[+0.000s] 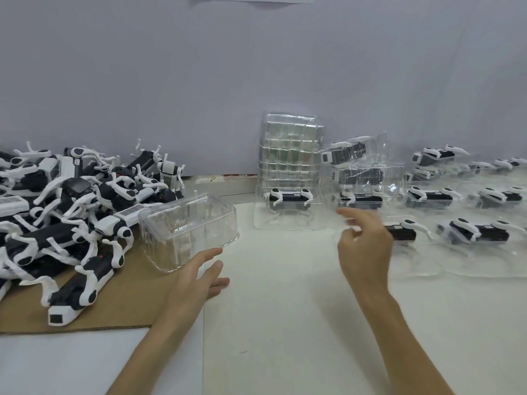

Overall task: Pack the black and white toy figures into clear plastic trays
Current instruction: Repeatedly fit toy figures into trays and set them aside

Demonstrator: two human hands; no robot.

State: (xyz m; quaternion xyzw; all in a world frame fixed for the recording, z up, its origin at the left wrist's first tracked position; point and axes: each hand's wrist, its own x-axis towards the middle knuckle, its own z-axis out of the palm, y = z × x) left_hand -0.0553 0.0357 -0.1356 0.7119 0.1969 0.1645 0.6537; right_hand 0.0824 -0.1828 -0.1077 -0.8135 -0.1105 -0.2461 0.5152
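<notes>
White table (285, 323): bare between open hands.

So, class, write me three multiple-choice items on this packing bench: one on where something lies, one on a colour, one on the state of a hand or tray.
1. Where is the heap of loose toy figures?
A. On the person's left, partly on brown cardboard
B. Against the wall on the far right
C. Inside the stack of trays

2. What colour is the wall behind the bench?
A. Bright red
B. Pale bluish grey
C. Dark green

3. What is in the clear tray near the left hand?
A. Two figures
B. Nothing that can be seen
C. A folded cloth

Answers:
1 A, the heap spreads over the cardboard at left.
2 B, the wall is plain pale grey-blue.
3 B, the table shows straight through it, and the open left hand only reaches toward it.
</notes>
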